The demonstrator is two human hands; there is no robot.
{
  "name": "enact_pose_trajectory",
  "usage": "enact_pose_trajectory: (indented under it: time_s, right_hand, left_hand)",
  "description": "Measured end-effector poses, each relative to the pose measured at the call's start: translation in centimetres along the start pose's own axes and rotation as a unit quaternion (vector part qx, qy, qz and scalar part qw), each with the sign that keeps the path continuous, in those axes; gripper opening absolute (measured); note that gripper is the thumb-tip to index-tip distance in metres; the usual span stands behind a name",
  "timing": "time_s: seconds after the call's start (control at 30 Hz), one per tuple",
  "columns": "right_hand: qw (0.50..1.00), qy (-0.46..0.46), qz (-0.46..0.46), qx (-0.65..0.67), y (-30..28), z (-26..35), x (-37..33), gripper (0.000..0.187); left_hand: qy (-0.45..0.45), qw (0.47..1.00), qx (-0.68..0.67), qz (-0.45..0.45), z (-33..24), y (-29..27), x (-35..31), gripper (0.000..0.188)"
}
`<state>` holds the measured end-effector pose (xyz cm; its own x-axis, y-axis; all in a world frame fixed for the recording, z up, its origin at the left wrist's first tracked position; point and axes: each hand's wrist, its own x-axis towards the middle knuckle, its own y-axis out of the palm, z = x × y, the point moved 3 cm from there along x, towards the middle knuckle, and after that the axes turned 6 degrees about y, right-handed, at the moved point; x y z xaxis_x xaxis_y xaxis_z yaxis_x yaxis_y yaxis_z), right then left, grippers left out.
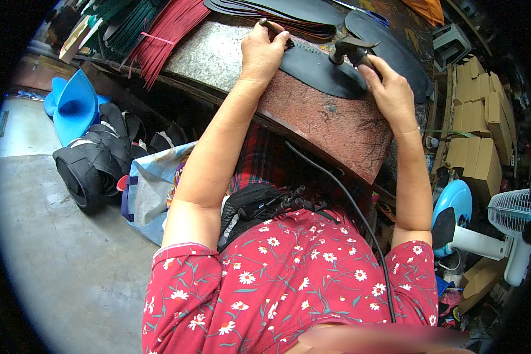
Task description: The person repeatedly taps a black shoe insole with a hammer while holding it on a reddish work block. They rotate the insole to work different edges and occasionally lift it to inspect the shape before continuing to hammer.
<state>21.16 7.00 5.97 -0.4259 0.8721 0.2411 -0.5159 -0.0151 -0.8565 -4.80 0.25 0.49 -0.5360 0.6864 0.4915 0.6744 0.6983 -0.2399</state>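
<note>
A black sole-shaped sheet lies on the reddish worktop, a row of small holes along its far edge. My left hand is closed round a dark rod-like punch, whose lower tip meets the sheet's left end. In my right hand is a hammer, gripped by its handle. The hammer head is over the right part of the sheet; whether it touches cannot be told.
Stacked black soles lie along the back of the worktop. Red strips hang over its left end. A black cable runs past its front edge. Right are cardboard boxes and a white fan; black rolls sit left.
</note>
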Motion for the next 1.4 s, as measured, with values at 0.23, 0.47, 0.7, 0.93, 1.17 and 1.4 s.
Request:
enact_pose_trajectory:
  time_s: [0.23,0.47,0.7,0.93,1.17,1.4]
  right_hand:
    - [0.928,-0.176,-0.117,0.307,-7.7,5.9,-0.7,0.035]
    - [0.991,-0.074,-0.082,0.072,-0.6,3.1,0.3,0.035]
    - [0.976,-0.11,-0.103,0.155,-5.0,2.7,-0.3,0.033]
    - [0.965,-0.176,-0.146,0.129,-3.6,6.0,-0.4,0.033]
    - [0.988,-0.042,-0.087,0.118,-2.2,0.8,0.1,0.035]
    - [0.93,-0.196,-0.138,0.28,-6.6,4.9,-1.6,0.031]
  left_hand:
    - [0.117,0.98,0.153,0.052,-2.2,0.3,0.1,0.017]
    - [0.174,0.951,0.256,-0.005,-3.4,1.7,-1.1,0.016]
    - [-0.06,0.978,-0.2,0.024,-0.1,1.1,0.1,0.012]
    - [0.269,0.92,0.28,0.063,-4.1,2.8,-1.0,0.022]
    - [-0.065,0.986,-0.148,0.027,-0.6,2.0,-0.1,0.008]
    - [0.198,0.963,0.175,0.044,-3.3,2.4,-0.7,0.015]
